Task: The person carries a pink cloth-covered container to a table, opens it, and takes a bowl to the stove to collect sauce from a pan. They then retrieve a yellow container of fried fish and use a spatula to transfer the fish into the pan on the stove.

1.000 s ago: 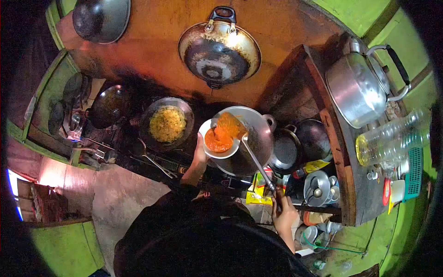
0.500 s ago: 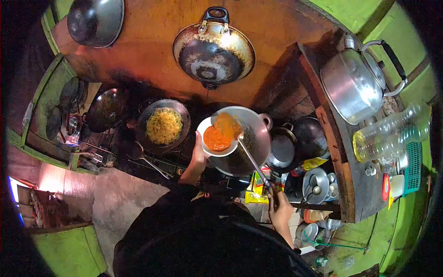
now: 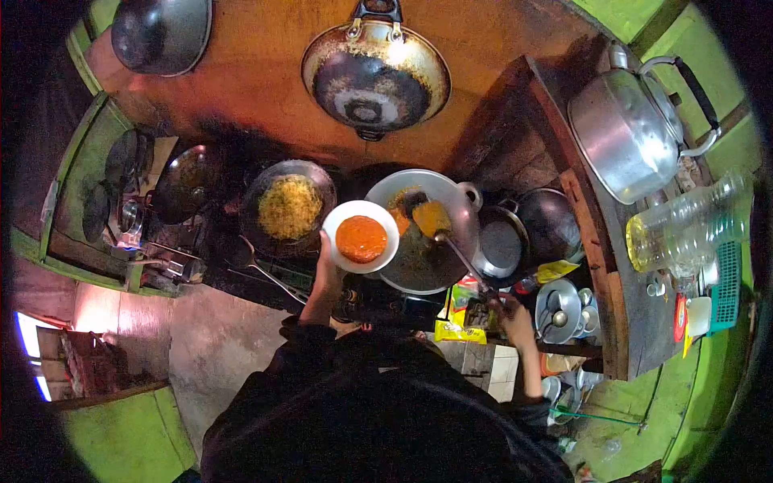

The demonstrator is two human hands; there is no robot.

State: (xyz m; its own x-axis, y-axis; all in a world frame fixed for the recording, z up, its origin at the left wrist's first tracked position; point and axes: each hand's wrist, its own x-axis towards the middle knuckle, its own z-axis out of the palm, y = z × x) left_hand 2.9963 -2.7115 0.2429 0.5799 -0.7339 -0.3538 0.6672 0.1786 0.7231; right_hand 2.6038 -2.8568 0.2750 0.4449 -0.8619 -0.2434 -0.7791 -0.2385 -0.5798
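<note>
My left hand grips a white bowl by its left side. Thick orange-red sauce fills much of the bowl, which is held over the left rim of a large silver pan. In my right hand is the handle of a long metal spatula. Its broad head, coated with orange sauce, is inside the pan, apart from the bowl. A smear of orange sauce lies on the pan's left inner side, with dark bits lower down in it.
Left of the bowl, a dark wok holds yellow fried food. A metal ladle lies below it. Dark pans and a bowl of spoons stand at right. A kettle and plastic bottle occupy the wooden shelf.
The spatula's head has moved from above the bowl down to the right into the pan. My right hand has shifted right and up, and the bowl slightly left.
</note>
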